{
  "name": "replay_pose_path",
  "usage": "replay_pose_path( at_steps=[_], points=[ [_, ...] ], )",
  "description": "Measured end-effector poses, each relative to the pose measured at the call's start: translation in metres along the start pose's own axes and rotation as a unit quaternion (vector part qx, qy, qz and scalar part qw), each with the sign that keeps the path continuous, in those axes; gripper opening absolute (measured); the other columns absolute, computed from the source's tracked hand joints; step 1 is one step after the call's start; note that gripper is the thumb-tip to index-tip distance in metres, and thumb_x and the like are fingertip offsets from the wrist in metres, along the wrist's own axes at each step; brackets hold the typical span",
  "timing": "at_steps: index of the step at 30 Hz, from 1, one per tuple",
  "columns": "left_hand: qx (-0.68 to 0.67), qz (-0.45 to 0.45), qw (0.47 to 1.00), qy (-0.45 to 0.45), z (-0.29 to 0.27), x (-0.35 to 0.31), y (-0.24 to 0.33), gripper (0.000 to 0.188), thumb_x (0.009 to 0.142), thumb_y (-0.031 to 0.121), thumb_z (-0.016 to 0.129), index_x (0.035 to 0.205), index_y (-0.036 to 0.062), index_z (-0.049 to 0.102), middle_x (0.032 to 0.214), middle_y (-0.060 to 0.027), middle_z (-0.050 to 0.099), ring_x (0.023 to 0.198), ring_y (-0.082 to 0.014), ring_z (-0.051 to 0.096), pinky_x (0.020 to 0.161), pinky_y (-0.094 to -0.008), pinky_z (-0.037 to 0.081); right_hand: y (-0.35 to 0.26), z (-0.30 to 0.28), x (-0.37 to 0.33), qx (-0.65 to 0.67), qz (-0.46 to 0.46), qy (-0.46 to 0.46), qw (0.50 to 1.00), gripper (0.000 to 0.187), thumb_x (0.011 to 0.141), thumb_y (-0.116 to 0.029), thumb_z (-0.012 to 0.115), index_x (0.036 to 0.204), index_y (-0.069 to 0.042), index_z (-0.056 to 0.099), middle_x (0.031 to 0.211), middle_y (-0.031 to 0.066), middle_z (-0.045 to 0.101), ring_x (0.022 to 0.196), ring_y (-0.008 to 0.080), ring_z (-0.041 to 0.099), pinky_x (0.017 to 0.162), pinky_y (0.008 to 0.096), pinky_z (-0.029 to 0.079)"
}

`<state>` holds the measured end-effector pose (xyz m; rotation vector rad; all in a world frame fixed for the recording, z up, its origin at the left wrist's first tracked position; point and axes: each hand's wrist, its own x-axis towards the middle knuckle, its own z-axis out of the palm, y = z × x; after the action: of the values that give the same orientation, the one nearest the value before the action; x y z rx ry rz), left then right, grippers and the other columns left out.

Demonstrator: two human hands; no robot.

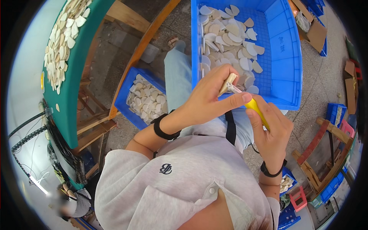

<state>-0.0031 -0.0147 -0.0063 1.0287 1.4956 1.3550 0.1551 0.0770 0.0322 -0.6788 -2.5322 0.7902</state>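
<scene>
1. The left grip [212, 90] is closed on one pale piece [229, 82], whose end stands out above the fingers, over the near part of the blue crate [281, 67]. It should hold the piece firm, so that it cannot turn.
2. The right grip [271, 124] is closed around the yellow tool [257, 110], and the narrow tip points to the piece and seems to touch it. Whether the tip is sharp, one cannot tell.
3. The left thumb [237, 100] reaches to the front of the handle. It may serve as support, but it should stay behind the tip.
4. Short, light strokes would probably give better control than one strong push.
5. Working above the loose pieces [226, 36] is sensible: a slipped piece would likely fall among them.
</scene>
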Motion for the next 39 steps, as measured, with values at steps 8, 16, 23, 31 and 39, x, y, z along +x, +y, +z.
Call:
replay_pose_path(
  at_steps=[8,16,23,31,39],
  points=[
    [0.068,0.011,0.997,0.045,0.004,0.001,-0.002,0.035,0.083,0.037,0.061,0.077,0.0075,0.043,0.065,-0.0017,0.04,0.063,-0.0152,0.041,0.057,-0.0295,0.035,-0.001,0.005,0.006,-0.142,-0.005,0.026,0.989,0.027,0.075,-0.02,0.071,0.099,-0.009,0.064,0.059,0.0021,0.05,0.043,0.0159,0.046,0.04,0.0276,0.034],
    [-0.42,-0.16,0.888,-0.095,-0.007,0.007,-0.005,0.047,0.087,0.053,0.022,0.069,0.0121,0.039,0.068,0.0017,0.034,0.061,-0.0108,0.032,0.051,-0.0231,0.024,0.009,0.006,0.006,-0.023,0.077,0.101,0.992,0.021,0.08,-0.012,0.066,0.098,-0.001,0.062,0.07,0.0095,0.06,0.054,0.02,0.055,0.05,0.0273,0.043],
    [-0.477,-0.159,0.859,-0.102,-0.008,0.009,-0.007,0.037,0.086,0.044,0.033,0.069,0.0131,0.041,0.065,0.0042,0.035,0.058,-0.0069,0.032,0.048,-0.0194,0.024,0.002,0.003,0.005,0.043,0.106,0.073,0.991,0.02,0.081,-0.01,0.065,0.096,0.001,0.062,0.073,0.0113,0.061,0.057,0.017,0.055,0.053,0.0256,0.043],
    [-0.327,-0.161,0.931,-0.023,-0.003,0.003,-0.002,0.047,0.09,0.054,0.029,0.083,0.01,0.046,0.073,0.002,0.039,0.067,-0.0076,0.036,0.058,-0.0213,0.029,-0.003,0.006,0.004,0.072,0.047,0.05,0.995,0.024,0.078,-0.012,0.067,0.1,-0.003,0.063,0.069,0.0085,0.058,0.054,0.0181,0.054,0.049,0.0265,0.041],
    [-0.158,-0.121,0.979,-0.034,-0.002,-0.002,0.003,0.021,0.09,0.031,0.05,0.092,0.0104,0.044,0.084,0.0028,0.037,0.076,-0.0044,0.037,0.066,-0.0184,0.032,-0.004,0.009,0.002,0.005,-0.004,0.017,1.0,0.03,0.073,-0.018,0.072,0.101,-0.008,0.065,0.058,0.0027,0.047,0.043,0.0152,0.044,0.04,0.0281,0.032]
  ],
)
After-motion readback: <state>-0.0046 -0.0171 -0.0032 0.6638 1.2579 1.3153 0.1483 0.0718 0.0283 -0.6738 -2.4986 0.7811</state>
